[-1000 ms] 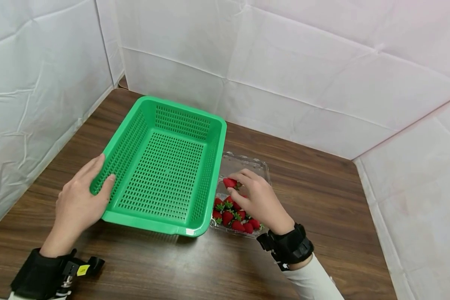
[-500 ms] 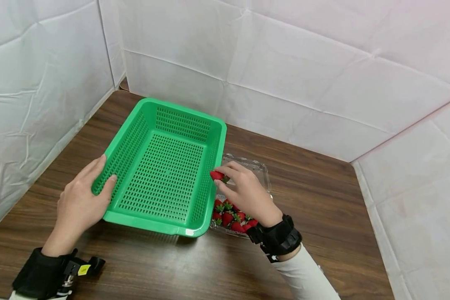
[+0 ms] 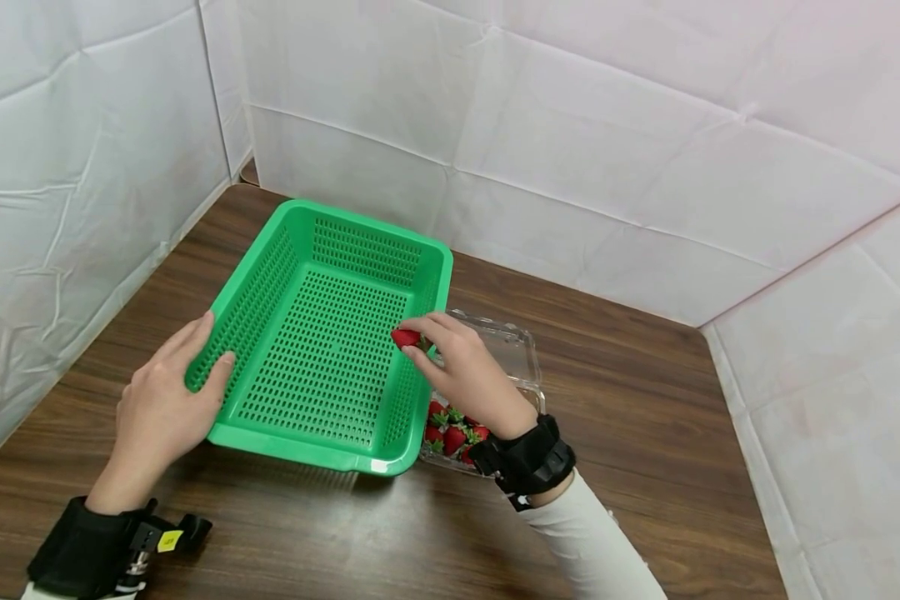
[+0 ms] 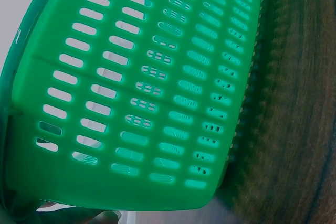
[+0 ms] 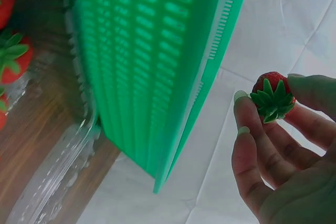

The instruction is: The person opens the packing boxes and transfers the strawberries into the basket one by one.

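Note:
A green perforated plastic basket (image 3: 322,460) stands on the table with nothing inside it. My left hand (image 3: 167,396) grips its left rim, the thumb inside the wall and the fingers outside. Between thumb and fingertips my right hand (image 3: 465,367) pinches a single strawberry (image 3: 405,337), held above the basket's right side; in the right wrist view the strawberry's leafy cap (image 5: 272,100) faces the camera. Below that hand, several strawberries (image 3: 453,437) lie in a clear plastic box (image 3: 521,354), partly covered by the right hand and wrist. The left wrist view shows mostly the basket's slotted wall (image 4: 131,87).
The brown wood-grain table (image 3: 630,400) extends right and in front of the basket. White sheeting (image 3: 570,150) walls the table at the back and both sides. Black straps with cameras sit on both wrists.
My right hand has lifted the strawberry from over the clear box and carried it left, across the basket's right rim. The left hand keeps its grip, and the basket stays in place.

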A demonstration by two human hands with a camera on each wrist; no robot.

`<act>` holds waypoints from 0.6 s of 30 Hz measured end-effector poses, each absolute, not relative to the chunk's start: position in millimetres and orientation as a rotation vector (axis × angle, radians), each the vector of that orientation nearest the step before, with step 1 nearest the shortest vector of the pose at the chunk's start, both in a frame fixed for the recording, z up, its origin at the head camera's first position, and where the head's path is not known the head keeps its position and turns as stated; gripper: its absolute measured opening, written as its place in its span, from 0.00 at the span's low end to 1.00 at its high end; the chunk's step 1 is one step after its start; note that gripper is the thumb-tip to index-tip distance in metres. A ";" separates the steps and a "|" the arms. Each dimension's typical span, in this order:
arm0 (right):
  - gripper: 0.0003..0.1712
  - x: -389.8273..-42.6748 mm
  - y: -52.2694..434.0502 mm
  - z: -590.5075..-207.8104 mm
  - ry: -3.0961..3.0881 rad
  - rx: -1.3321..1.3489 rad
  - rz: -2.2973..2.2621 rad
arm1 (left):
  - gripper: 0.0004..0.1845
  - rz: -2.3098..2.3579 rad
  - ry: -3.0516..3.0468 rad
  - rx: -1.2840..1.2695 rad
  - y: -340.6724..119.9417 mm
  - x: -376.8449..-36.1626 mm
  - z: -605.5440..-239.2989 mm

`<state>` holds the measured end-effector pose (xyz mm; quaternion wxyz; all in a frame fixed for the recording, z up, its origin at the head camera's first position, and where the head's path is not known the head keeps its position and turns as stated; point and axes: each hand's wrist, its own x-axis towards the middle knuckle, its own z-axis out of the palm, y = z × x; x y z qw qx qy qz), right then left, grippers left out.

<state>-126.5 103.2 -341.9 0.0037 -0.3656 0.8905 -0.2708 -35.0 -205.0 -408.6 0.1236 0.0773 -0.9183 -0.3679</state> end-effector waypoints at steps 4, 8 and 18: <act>0.17 -129.2 95.0 -342.3 2.788 -1.190 -0.838 | 0.31 -1.072 -2.677 0.226 -204.6 -34.9 -409.0; 0.16 -131.3 87.4 -342.2 2.791 -1.224 -0.829 | 0.31 -1.059 -2.679 0.225 -204.2 -35.1 -409.3; 0.15 -135.6 65.9 -338.8 2.757 -1.228 -0.869 | 0.31 -1.065 -2.669 0.232 -204.4 -34.4 -408.3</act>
